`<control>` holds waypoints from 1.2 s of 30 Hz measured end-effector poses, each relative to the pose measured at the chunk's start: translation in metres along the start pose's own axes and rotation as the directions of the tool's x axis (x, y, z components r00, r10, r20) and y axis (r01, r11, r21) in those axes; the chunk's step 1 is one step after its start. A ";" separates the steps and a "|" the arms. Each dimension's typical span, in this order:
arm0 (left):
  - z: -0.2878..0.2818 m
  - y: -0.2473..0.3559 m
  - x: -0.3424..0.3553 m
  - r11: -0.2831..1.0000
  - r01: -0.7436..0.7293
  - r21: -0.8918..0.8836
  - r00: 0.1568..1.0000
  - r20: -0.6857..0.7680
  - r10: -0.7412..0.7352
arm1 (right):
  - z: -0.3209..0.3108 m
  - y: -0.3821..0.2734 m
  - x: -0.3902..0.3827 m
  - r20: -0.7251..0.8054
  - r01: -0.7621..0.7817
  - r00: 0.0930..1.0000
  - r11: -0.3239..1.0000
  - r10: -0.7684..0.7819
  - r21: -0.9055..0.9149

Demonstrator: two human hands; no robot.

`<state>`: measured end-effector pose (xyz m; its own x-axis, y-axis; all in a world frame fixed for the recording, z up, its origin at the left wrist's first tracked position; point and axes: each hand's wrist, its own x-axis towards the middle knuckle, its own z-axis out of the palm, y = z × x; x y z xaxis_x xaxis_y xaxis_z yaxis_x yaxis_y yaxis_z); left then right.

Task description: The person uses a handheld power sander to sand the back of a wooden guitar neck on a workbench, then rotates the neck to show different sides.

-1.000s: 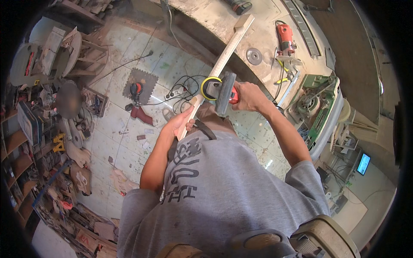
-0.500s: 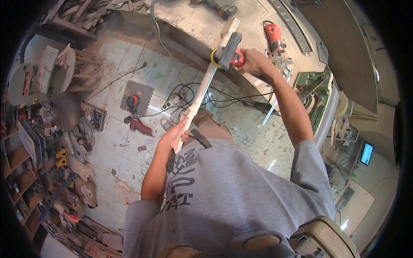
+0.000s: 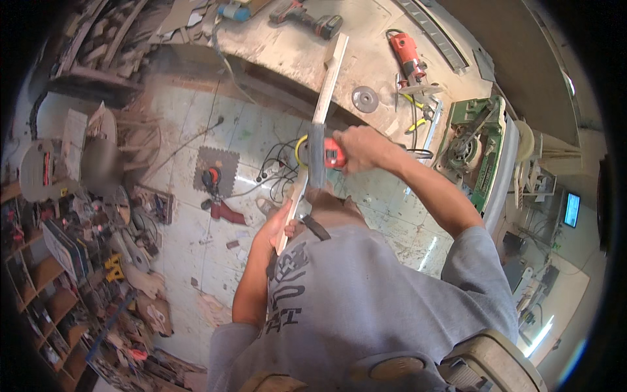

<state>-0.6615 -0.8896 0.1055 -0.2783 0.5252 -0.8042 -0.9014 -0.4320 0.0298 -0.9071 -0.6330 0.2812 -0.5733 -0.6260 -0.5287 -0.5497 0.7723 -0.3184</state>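
A long, narrow wood strip slants from over the workbench edge down to my waist, with a wider block-like part near its far end. My left hand is closed around its near end, close to my shirt. My right hand grips a red handheld power sander with a long dark grey pad and a yellow ring. The sander lies across the middle of the strip, hiding that stretch of wood. Its pad appears to touch the strip, though the contact itself is hidden.
The dusty workbench bears a cordless drill, a red power tool, a grey disc and yellow-handled pliers. A green machine stands right. Black cables and another sander lie on the floor.
My right hand has drawn the sander down the strip toward me, from near its far end to the middle. The grey disc and pliers on the bench now show.
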 end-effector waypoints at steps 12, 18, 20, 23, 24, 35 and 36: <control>0.008 0.007 -0.013 0.999 0.013 0.031 0.997 -0.079 -0.010 | -0.071 0.105 0.027 -0.197 -0.264 0.941 0.961 0.276 0.085; 0.002 0.000 -0.009 0.999 -0.010 -0.040 0.995 -0.095 0.006 | -0.046 0.104 0.011 -0.304 -0.353 0.825 0.855 0.476 0.381; 0.000 -0.003 -0.013 0.999 -0.026 0.036 0.979 -0.201 0.033 | -0.029 0.078 -0.014 -0.375 -0.200 0.821 0.832 0.430 0.518; 0.006 -0.002 -0.022 0.936 -0.080 0.342 0.904 -0.370 0.213 | 0.025 0.063 -0.027 -0.287 -0.198 0.849 0.771 0.443 0.605; 0.031 0.004 -0.033 0.861 -0.134 0.491 0.856 -0.380 0.350 | 0.036 0.055 -0.034 -0.243 -0.221 0.855 0.745 0.458 0.629; 0.034 -0.011 -0.058 0.737 0.050 0.674 0.703 -0.548 0.454 | 0.056 0.052 -0.010 -0.243 -0.166 0.876 0.734 0.416 0.659; 0.033 -0.013 -0.057 0.740 0.060 0.670 0.706 -0.553 0.443 | 0.053 0.056 -0.008 -0.256 -0.186 0.856 0.729 0.450 0.659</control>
<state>-0.6456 -0.8894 0.1704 -0.4119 -0.2258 -0.8828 -0.9062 0.2028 0.3710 -0.9011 -0.5795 0.2258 -0.8932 -0.2160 -0.3944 0.1066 0.7504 -0.6523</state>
